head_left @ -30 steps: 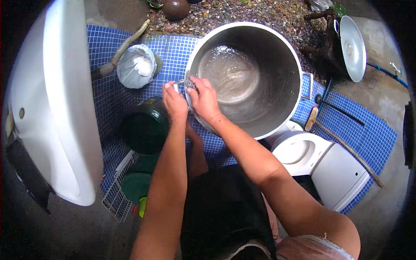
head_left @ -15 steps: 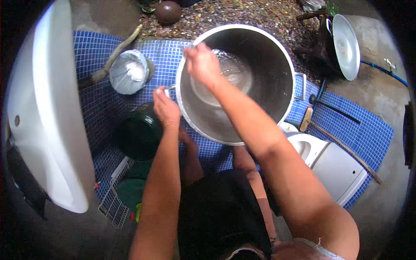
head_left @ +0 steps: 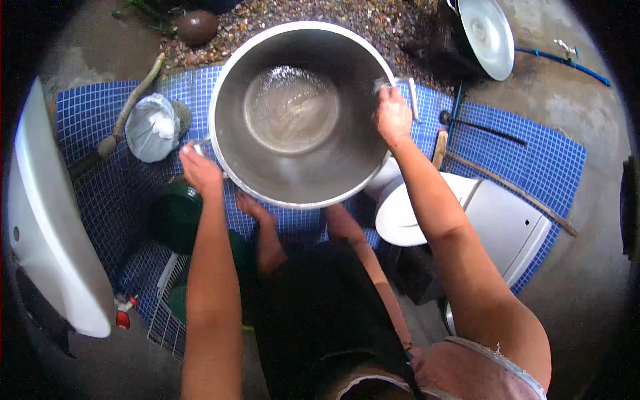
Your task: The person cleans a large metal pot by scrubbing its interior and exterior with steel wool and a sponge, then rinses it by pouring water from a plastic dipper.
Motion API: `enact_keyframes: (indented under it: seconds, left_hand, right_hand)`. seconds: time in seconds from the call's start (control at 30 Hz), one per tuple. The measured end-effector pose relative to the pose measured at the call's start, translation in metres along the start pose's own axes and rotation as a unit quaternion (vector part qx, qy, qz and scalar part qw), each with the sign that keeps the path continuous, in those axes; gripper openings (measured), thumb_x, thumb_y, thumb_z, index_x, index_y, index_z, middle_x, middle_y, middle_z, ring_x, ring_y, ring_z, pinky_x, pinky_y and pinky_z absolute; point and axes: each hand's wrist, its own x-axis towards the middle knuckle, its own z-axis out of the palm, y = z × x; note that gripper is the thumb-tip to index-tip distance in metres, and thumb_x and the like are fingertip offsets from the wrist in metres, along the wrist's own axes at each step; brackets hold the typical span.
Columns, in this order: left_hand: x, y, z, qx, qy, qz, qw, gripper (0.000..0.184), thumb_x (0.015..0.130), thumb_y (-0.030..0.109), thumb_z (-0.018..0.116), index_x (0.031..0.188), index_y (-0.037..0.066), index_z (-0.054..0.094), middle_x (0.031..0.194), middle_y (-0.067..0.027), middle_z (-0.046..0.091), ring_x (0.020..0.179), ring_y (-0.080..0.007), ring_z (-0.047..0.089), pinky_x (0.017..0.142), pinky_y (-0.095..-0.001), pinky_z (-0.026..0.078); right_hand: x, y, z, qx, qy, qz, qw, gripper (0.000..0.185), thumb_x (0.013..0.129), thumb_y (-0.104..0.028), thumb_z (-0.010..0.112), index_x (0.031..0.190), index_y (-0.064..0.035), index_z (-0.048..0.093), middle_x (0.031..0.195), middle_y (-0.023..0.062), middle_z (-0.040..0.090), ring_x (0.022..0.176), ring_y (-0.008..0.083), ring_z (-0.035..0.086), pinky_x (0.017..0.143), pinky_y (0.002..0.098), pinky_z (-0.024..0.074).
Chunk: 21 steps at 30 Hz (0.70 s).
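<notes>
A large metal cooking pot [head_left: 300, 170] is tilted so that its open mouth faces me, with wet, shiny streaks on the bottom inside. My left hand [head_left: 201, 172] is closed around the handle on the pot's left side. At the right rim, my right hand [head_left: 393, 117] has its fingers closed on a small greyish scouring pad [head_left: 382, 85], blurred and mostly covered by the fingers. The right handle [head_left: 413, 100] stands free just beyond that hand.
Left of the pot is a bin lined with a plastic bag [head_left: 152, 130], near a curved branch [head_left: 137, 93]. A white toilet [head_left: 407, 213] stands to the right, a white sink [head_left: 60, 220] at far left. A wide pan lid [head_left: 487, 37] leans at the back right.
My right hand has moved from the pot's upper left rim across to its right rim. In view, the pot and my left hand have shifted left; the left hand still grips the handle.
</notes>
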Motion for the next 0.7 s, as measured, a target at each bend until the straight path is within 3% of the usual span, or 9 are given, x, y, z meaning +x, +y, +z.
enact_keyframes:
  seconds: [0.03,0.13,0.23,0.33,0.4,0.5,0.6,0.63,0.7]
  left_hand:
    - [0.0,-0.003,0.002,-0.02,-0.001,-0.008,1.0,0.053,0.115,0.037,0.031,0.119,-0.002,0.066,0.112,-0.0277,0.068,0.102,-0.0453,0.066,0.093,-0.0509,0.051]
    - [0.001,0.0,0.001,-0.013,-0.016,-0.006,1.0,0.053,0.115,0.037,0.03,0.12,-0.002,0.066,0.112,-0.0271,0.068,0.099,-0.0438,0.067,0.089,-0.0498,0.052]
    - [-0.002,0.003,0.002,-0.058,-0.019,-0.052,0.997,0.055,0.115,0.041,0.032,0.119,-0.002,0.066,0.108,-0.0252,0.069,0.092,-0.0389,0.07,0.081,-0.0468,0.055]
    - [0.001,0.01,0.0,-0.082,-0.04,-0.113,0.989,0.052,0.113,0.044,0.041,0.117,-0.001,0.067,0.103,-0.0229,0.071,0.091,-0.0365,0.071,0.08,-0.0451,0.055]
    - [-0.001,0.013,0.002,-0.083,-0.062,-0.155,0.982,0.05,0.111,0.045,0.048,0.116,0.0,0.068,0.1,-0.0218,0.072,0.091,-0.036,0.071,0.082,-0.0446,0.055]
    - [-0.003,0.015,-0.002,-0.017,-0.044,0.006,0.999,0.038,0.102,0.038,0.068,0.116,0.002,0.071,0.106,-0.0206,0.075,0.096,-0.0359,0.072,0.088,-0.045,0.054]
    - [-0.001,0.009,0.0,-0.027,-0.046,0.013,0.999,0.037,0.103,0.036,0.069,0.117,0.002,0.071,0.106,-0.0217,0.075,0.097,-0.0356,0.072,0.088,-0.0447,0.054]
    - [0.0,0.007,0.002,-0.03,-0.048,0.01,0.998,0.037,0.103,0.036,0.069,0.117,0.002,0.071,0.106,-0.0217,0.075,0.097,-0.0356,0.072,0.088,-0.0447,0.054]
    - [-0.003,0.013,-0.002,-0.035,-0.067,-0.017,0.997,0.036,0.103,0.034,0.069,0.119,0.002,0.071,0.106,-0.0227,0.075,0.096,-0.0342,0.073,0.088,-0.044,0.055]
  right_hand:
    - [-0.021,0.003,0.012,-0.041,-0.024,-0.036,0.998,0.025,0.094,-0.015,0.061,0.116,-0.0027,0.064,0.117,0.0183,0.064,0.109,0.0376,0.067,0.079,0.0515,0.0604]
    - [-0.077,-0.013,0.031,-0.236,-0.295,-0.182,0.908,0.045,0.097,-0.033,0.057,0.131,-0.0076,0.073,0.138,0.0169,0.061,0.136,0.04,0.049,0.116,0.0658,0.0325]
    - [-0.116,-0.086,0.019,-0.192,-0.442,-0.146,0.864,0.066,0.107,-0.054,0.042,0.154,-0.0109,0.058,0.169,0.0215,0.038,0.161,0.046,0.018,0.127,0.0678,0.0048]
    - [-0.132,-0.189,0.075,0.237,-0.575,-0.113,0.775,0.081,0.11,-0.063,0.03,0.161,-0.0018,0.042,0.169,0.0249,0.034,0.16,0.0393,0.027,0.132,0.0497,0.0169]
    - [-0.133,-0.273,0.089,0.522,-0.393,-0.044,0.756,0.077,0.112,-0.058,0.031,0.162,0.0006,0.039,0.171,0.0245,0.031,0.161,0.0382,0.024,0.132,0.0478,0.018]
    - [-0.136,-0.279,0.111,0.539,-0.365,-0.098,0.753,0.078,0.112,-0.058,0.031,0.164,-0.0001,0.035,0.172,0.0236,0.027,0.162,0.0366,0.022,0.133,0.0469,0.0179]
    - [-0.093,-0.113,0.087,0.049,-0.53,-0.215,0.819,0.065,0.11,-0.045,0.042,0.159,-0.0036,0.045,0.167,0.0188,0.041,0.155,0.0317,0.038,0.131,0.0471,0.0228]
    - [-0.047,-0.055,0.096,-0.163,-0.422,-0.277,0.848,0.062,0.106,-0.04,0.048,0.158,-0.0053,0.048,0.168,0.0165,0.04,0.155,0.03,0.039,0.132,0.0489,0.0198]
    - [0.061,0.0,0.07,-0.59,-0.147,-0.382,0.696,0.059,0.1,-0.03,0.058,0.155,-0.0088,0.054,0.171,0.0119,0.037,0.155,0.0268,0.039,0.134,0.0525,0.0136]
